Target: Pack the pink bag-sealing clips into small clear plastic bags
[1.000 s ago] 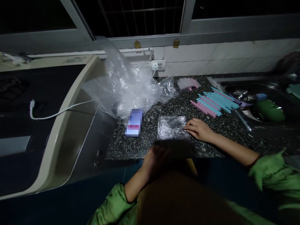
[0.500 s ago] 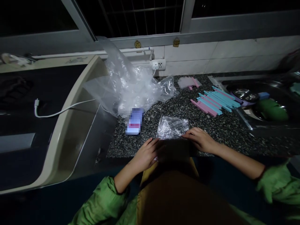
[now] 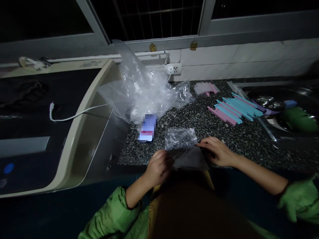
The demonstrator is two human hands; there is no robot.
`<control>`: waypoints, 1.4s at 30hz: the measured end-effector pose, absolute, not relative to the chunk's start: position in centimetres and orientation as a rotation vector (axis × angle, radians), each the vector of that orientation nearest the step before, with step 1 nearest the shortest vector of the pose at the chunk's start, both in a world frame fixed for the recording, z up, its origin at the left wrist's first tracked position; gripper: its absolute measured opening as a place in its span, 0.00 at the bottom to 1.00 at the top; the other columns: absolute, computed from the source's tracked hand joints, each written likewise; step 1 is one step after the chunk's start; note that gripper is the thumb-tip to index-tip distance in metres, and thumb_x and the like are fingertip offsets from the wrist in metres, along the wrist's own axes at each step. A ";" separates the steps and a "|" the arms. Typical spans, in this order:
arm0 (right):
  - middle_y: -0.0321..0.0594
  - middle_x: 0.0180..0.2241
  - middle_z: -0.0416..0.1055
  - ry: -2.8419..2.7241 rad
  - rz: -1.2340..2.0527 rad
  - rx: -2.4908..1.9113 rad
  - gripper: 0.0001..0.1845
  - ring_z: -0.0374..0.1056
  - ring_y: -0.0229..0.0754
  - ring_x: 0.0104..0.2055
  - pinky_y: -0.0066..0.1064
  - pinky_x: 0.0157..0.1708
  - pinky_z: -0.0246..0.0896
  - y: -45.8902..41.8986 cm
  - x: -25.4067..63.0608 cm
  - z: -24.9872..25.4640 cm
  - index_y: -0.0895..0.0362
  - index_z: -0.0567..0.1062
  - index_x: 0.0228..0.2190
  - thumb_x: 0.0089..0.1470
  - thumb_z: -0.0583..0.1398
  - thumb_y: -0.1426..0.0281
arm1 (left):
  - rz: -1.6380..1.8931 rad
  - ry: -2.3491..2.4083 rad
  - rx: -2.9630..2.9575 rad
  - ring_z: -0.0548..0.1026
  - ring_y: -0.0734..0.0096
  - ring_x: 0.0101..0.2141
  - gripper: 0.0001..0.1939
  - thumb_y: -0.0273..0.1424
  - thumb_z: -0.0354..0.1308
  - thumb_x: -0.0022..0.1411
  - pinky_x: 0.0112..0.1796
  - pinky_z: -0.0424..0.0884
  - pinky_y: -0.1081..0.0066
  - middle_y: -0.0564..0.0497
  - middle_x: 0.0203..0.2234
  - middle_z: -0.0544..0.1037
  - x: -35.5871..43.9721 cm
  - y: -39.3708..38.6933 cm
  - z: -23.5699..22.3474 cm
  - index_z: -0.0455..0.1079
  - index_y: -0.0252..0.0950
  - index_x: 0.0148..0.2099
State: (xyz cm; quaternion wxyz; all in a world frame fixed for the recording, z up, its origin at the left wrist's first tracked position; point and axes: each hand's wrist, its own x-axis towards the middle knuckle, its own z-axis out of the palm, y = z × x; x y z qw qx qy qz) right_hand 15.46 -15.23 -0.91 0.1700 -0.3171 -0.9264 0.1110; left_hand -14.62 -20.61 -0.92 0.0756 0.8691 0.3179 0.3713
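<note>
Head view, lower centre: the left hand (image 3: pixel 157 167), fingers curled, and the right hand (image 3: pixel 218 153), fingers bent in, touch opposite sides of the film (image 3: pixel 180 138), likely to keep it flat; whether either pinches, I cannot tell. At centre, the phone (image 3: pixel 149 127) lies screen up, perhaps for reading. Strips (image 3: pixel 235 109) lie bunched right of centre, seemingly for easy reach. The bag (image 3: pixel 149 93) slumps behind the phone.
</note>
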 end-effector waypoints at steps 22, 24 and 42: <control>0.41 0.27 0.71 -2.351 0.651 -0.932 0.07 0.61 0.39 0.31 0.32 0.31 0.53 -13.1 13.4 -2.3 0.57 0.73 0.27 0.52 0.56 0.69 | 0.721 1.100 2.429 0.63 0.60 0.50 0.26 0.25 0.55 0.48 0.50 0.60 0.59 0.46 0.49 0.68 -14.1 -16.8 -2.2 0.63 0.37 0.53; 0.41 0.28 0.71 -2.359 0.674 -0.972 0.08 0.61 0.40 0.31 0.32 0.32 0.54 -13.0 13.5 -2.1 0.56 0.73 0.27 0.53 0.55 0.69 | 0.783 1.135 2.366 0.65 0.62 0.45 0.18 0.23 0.54 0.49 0.46 0.63 0.62 0.47 0.42 0.72 -13.5 -16.5 -2.4 0.69 0.36 0.45; 0.35 0.18 0.65 -2.218 0.532 -1.541 0.17 0.58 0.38 0.26 0.30 0.31 0.50 -13.0 12.7 -1.1 0.56 0.66 0.14 0.50 0.55 0.64 | 0.966 1.617 2.170 0.64 0.67 0.34 0.13 0.31 0.49 0.60 0.35 0.63 0.68 0.49 0.27 0.70 -11.8 -16.0 -3.1 0.66 0.35 0.24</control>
